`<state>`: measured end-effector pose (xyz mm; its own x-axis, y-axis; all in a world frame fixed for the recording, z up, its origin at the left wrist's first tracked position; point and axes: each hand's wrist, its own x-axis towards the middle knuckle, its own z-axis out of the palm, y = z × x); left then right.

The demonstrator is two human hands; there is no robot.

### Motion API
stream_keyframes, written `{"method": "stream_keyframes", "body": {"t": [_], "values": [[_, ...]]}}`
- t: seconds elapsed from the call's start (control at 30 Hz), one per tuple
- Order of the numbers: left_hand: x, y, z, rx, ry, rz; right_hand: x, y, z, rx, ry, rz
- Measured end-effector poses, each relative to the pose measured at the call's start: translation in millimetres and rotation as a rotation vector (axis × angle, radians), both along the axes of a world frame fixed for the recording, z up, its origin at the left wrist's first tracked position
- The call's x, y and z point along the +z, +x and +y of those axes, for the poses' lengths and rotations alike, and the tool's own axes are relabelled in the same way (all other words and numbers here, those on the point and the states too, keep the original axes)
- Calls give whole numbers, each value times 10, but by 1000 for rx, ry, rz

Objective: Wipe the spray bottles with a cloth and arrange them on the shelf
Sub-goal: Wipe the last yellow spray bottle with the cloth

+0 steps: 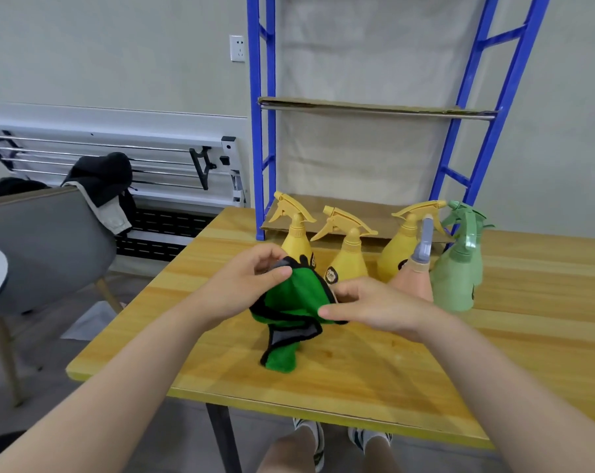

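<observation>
A green cloth with black edging [291,308] hangs above the wooden table [357,370]. My left hand [251,285] pinches its upper left part and my right hand [367,307] holds its right edge. Behind the cloth stand three yellow spray bottles [297,230] [350,257] [403,247], a peach bottle with a grey trigger [415,278] and a pale green bottle [458,274]. All are upright. The blue shelf frame [265,131] rises behind them, with cardboard-lined shelves [374,105].
A grey chair [43,247] with dark clothing draped over its back stands to the left of the table. A white metal rack [118,158] leans on the wall behind it. My feet show under the table's front edge.
</observation>
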<state>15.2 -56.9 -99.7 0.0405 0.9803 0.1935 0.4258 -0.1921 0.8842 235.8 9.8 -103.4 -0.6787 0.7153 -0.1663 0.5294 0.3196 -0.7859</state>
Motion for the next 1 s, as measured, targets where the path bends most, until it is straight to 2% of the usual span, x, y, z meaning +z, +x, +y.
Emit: {"method": "stream_keyframes", "body": {"t": [0.17, 0.37, 0.43, 0.57, 0.77, 0.87, 1.0], "values": [[114, -87, -25, 21, -76, -17, 222, -126, 6, -99, 99, 71], [269, -131, 15, 102, -28, -7, 598, -440, 14, -76, 509, 34], [333, -192, 18, 167, 9, -30, 687, -462, 38, -40, 500, 18], [476, -376, 18, 254, 38, -43, 849, -480, 61, 82, 313, 49], [737, -586, 27, 246, 36, 56, 1001, -681, 227, -116, 454, 61], [833, -637, 34, 192, 27, 58, 1051, -734, 247, -158, 559, 19], [920, -676, 89, 106, -77, 39, 1118, -829, 241, -136, 666, -41]]}}
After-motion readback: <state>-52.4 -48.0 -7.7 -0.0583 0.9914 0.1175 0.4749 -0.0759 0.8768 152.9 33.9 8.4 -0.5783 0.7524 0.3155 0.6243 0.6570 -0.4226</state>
